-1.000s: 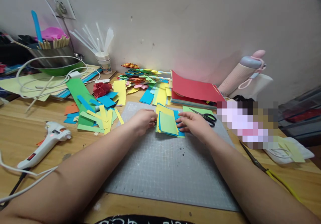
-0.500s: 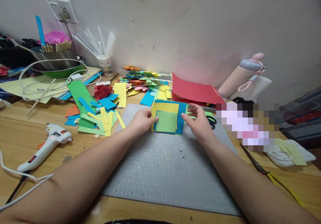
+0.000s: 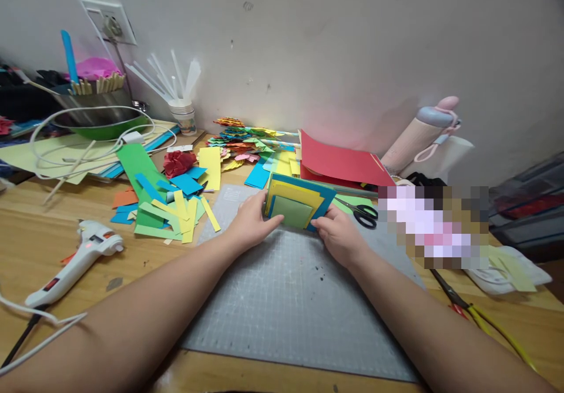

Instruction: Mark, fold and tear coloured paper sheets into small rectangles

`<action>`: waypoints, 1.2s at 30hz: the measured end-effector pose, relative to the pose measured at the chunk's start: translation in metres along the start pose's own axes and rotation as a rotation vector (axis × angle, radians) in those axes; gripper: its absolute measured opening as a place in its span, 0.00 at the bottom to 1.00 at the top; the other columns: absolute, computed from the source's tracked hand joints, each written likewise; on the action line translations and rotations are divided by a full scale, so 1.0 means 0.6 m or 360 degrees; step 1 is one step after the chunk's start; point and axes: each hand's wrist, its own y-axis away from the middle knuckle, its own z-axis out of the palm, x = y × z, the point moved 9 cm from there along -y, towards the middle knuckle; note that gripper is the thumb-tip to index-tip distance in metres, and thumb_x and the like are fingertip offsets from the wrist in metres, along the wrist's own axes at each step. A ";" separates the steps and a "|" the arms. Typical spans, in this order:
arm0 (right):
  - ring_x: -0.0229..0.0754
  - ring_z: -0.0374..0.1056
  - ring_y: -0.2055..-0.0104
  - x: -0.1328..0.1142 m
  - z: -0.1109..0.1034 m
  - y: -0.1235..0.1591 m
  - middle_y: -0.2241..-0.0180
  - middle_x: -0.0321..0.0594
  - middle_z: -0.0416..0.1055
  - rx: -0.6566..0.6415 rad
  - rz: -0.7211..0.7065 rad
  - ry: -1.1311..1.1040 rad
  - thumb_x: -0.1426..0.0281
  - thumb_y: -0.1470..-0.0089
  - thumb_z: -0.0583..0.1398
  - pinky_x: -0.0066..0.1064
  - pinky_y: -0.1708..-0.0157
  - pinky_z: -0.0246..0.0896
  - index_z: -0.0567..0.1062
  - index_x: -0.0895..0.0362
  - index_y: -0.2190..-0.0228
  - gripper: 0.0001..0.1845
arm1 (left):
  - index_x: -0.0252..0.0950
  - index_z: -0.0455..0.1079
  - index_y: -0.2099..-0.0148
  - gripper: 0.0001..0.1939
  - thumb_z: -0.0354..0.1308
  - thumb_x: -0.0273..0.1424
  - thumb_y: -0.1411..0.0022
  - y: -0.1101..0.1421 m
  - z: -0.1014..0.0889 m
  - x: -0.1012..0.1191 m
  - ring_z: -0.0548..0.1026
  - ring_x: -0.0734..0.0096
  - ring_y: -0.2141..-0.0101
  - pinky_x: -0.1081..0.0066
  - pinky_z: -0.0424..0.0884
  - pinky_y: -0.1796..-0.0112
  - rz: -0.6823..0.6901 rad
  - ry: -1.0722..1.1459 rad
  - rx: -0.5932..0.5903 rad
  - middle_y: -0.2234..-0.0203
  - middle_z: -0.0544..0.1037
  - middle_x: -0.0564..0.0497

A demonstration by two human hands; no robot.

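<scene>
Between my two hands stands a stack of colored paper [image 3: 293,208], tilted above the far part of the grey cutting mat [image 3: 299,299]. Its sheets differ in size: pale green in front, then yellow and blue, with a green edge behind. My left hand [image 3: 253,222] is closed on the left side, thumb across the front. My right hand [image 3: 339,234] grips the lower right corner between thumb and fingers. Just past the right hand lie black-handled scissors [image 3: 363,214], partly behind the stack.
Paper strips [image 3: 176,217] and a red paper flower [image 3: 180,163] lie left of the mat. A glue gun [image 3: 77,261] with its cord rests at the left. Yellow-handled scissors [image 3: 473,311] are at the right. Behind are red paper [image 3: 343,158], a pink bottle [image 3: 418,134] and a cup [image 3: 183,117] of white sticks.
My right hand has closed on the stack's lower right corner, having been looser at its side. The stack has turned at an angle, and the black-handled scissors show more.
</scene>
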 end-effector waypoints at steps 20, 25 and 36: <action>0.45 0.70 0.51 -0.015 0.002 0.001 0.58 0.41 0.76 0.0180 -0.0220 0.0406 0.73 0.54 0.54 0.40 0.50 0.63 0.69 0.54 0.57 0.19 | 0.38 0.64 0.53 0.13 0.52 0.28 0.41 0.013 0.016 -0.005 0.71 0.52 0.54 0.54 0.62 0.52 -0.0096 -0.0210 0.0048 0.60 0.75 0.45; 0.46 0.68 0.53 -0.044 -0.017 0.017 0.57 0.43 0.72 0.0393 -0.0358 0.0513 0.75 0.56 0.52 0.41 0.54 0.64 0.63 0.53 0.54 0.24 | 0.41 0.67 0.55 0.11 0.53 0.28 0.41 0.006 0.013 -0.011 0.73 0.58 0.56 0.58 0.63 0.51 -0.0109 -0.0112 0.0022 0.61 0.78 0.50; 0.51 0.63 0.49 -0.163 0.107 0.073 0.48 0.41 0.69 0.0203 -0.1147 0.1906 0.77 0.51 0.55 0.45 0.51 0.47 0.67 0.51 0.52 0.23 | 0.39 0.68 0.56 0.10 0.54 0.28 0.41 0.008 0.011 -0.013 0.74 0.57 0.59 0.57 0.63 0.53 -0.0088 -0.0044 0.0063 0.63 0.78 0.48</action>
